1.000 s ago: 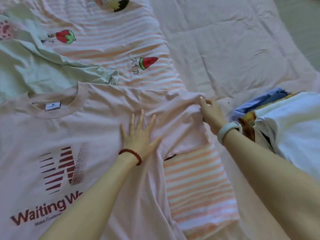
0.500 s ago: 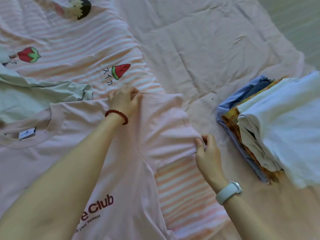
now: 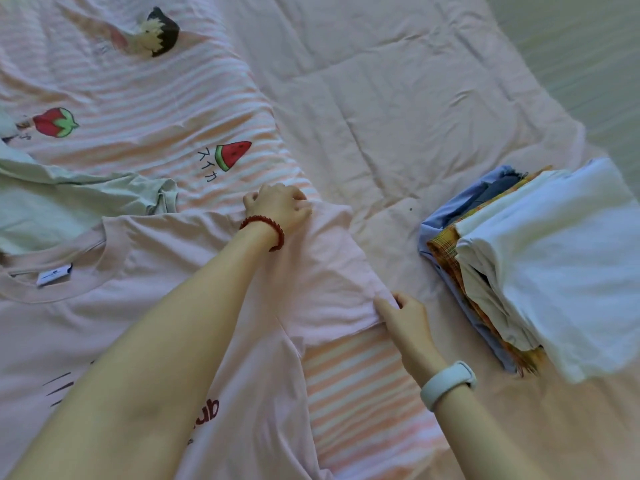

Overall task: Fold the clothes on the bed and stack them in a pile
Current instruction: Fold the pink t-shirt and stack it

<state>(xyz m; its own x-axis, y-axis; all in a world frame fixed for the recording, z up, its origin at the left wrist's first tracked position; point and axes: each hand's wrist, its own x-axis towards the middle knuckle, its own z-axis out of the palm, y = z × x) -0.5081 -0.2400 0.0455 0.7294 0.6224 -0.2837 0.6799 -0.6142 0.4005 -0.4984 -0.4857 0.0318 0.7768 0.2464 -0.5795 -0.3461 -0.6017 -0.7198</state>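
On the bed [image 3: 398, 98], two hands — left hand [image 3: 280, 206], right hand [image 3: 403, 317] — each pinch one pink T-shirt [image 3: 166, 271]'s sleeve.

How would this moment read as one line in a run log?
step: folding pink T-shirt sleeve | left hand: gripping shoulder edge | right hand: pinching sleeve hem | folded pile: to the right

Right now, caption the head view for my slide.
Both hands, left hand and right hand, pinch the pink T-shirt sleeve beside the folded pile.
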